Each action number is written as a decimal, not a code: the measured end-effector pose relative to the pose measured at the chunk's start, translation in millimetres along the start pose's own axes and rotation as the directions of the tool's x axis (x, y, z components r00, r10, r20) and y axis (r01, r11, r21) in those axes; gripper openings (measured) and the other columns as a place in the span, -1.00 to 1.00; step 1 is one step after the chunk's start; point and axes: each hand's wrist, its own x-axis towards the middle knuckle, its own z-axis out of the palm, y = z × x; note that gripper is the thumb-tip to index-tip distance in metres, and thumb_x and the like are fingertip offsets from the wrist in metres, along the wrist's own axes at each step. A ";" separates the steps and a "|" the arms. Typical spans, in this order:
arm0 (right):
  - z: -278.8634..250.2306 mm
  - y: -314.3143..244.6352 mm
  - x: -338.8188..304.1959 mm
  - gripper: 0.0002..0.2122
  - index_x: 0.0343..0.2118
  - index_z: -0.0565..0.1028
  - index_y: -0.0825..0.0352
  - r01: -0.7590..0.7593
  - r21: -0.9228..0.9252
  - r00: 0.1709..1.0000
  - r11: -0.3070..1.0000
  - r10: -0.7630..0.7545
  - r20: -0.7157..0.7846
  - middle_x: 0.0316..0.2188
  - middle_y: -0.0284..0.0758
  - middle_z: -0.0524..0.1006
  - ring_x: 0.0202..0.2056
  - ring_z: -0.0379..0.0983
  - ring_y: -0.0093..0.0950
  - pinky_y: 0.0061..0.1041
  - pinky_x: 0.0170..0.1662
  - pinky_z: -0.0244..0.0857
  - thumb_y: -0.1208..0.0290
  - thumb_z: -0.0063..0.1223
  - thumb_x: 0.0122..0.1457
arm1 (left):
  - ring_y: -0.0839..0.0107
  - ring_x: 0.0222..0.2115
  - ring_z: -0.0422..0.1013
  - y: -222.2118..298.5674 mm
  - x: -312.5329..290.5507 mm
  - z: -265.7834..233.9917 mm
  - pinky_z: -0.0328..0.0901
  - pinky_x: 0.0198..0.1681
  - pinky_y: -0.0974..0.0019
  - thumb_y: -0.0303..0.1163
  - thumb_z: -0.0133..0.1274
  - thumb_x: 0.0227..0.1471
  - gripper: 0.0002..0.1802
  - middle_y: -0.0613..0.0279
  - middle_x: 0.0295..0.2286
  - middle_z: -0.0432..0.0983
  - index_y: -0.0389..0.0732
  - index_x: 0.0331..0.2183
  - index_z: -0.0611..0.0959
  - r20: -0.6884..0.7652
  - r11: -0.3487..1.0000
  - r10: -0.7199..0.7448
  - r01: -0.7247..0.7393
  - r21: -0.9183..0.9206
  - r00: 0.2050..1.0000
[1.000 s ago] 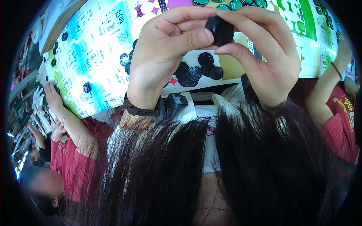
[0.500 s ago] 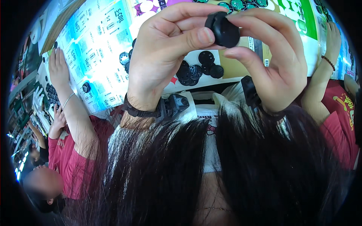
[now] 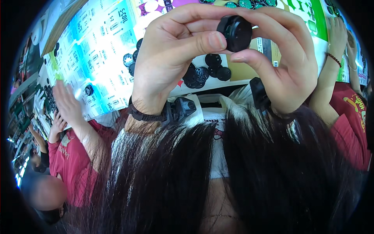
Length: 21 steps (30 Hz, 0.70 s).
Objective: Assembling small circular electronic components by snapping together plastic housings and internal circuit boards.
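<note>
A small black round plastic part (image 3: 238, 34) is held up in front of me, over the table. My left hand (image 3: 165, 52) is closed on its left side, with the thumb in front and the fingers behind. From the right, my right hand (image 3: 290, 66) curves round the part. Its fingertips rest on the upper edge and its thumb tip lies by the lower edge. Below the hands, several similar black round parts (image 3: 196, 76) lie grouped on the table's near edge. More of them (image 3: 129, 60) show beside my left wrist, partly hidden by it.
Printed cardboard sheets (image 3: 99, 50) cover the table. Black round parts with green centres (image 3: 245, 4) lie at the far edge. A single black part (image 3: 89, 90) sits at left. Co-workers' hands (image 3: 67, 99) are at left and another co-worker's hand (image 3: 336, 37) is at right.
The black part has turned in my fingers, showing more of its ringed face, and sits slightly lower and further right. The left co-worker's hand has drawn back; the right co-worker's hand has shifted too.
</note>
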 end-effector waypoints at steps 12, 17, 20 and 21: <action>8.9 0.5 -8.8 -0.61 -0.24 0.52 0.45 -0.099 -0.042 0.995 0.994 0.098 -0.026 -0.36 -0.19 0.43 -0.38 0.43 -0.39 -0.55 -0.33 0.35 0.50 0.31 -0.24 | 0.34 -0.23 0.44 0.3 0.1 7.9 0.37 -0.19 0.41 -0.64 0.09 -0.10 -0.57 -0.01 -0.22 0.48 -0.43 -0.11 0.44 -0.053 0.995 0.081 -0.078 0.054 0.995; 28.8 19.7 -7.5 -0.61 -0.21 0.51 0.41 0.129 -0.142 0.976 0.981 -0.151 -0.156 -0.32 -0.15 0.46 -0.31 0.45 -0.35 -0.52 -0.27 0.35 0.53 0.27 -0.20 | 0.38 -0.24 0.43 -1.0 -7.4 28.2 0.35 -0.19 0.41 -0.70 -0.02 -0.05 -0.72 0.02 -0.25 0.49 -0.46 -0.19 0.48 -0.186 0.932 0.221 -0.151 0.330 0.957; 38.2 19.8 -8.1 -0.64 -0.18 0.46 0.44 -0.087 0.185 0.971 0.979 0.125 -0.205 -0.30 -0.17 0.48 -0.28 0.45 -0.40 -0.57 -0.23 0.35 0.63 0.17 -0.13 | 0.36 -0.28 0.44 -5.1 0.1 23.0 0.34 -0.21 0.39 -0.67 0.00 -0.06 -0.75 0.02 -0.29 0.50 -0.44 -0.23 0.50 -0.159 0.875 0.309 -0.215 0.433 0.938; 39.1 11.7 -6.3 -0.65 -0.17 0.44 0.46 -0.199 0.342 0.953 0.918 0.263 -0.153 -0.29 -0.18 0.48 -0.28 0.45 -0.44 -0.59 -0.23 0.35 0.67 0.12 -0.10 | 0.35 -0.29 0.45 -6.0 -0.7 20.8 0.34 -0.22 0.38 -0.66 0.00 -0.06 -0.76 0.03 -0.30 0.51 -0.43 -0.25 0.51 -0.149 0.848 0.344 -0.239 0.473 0.927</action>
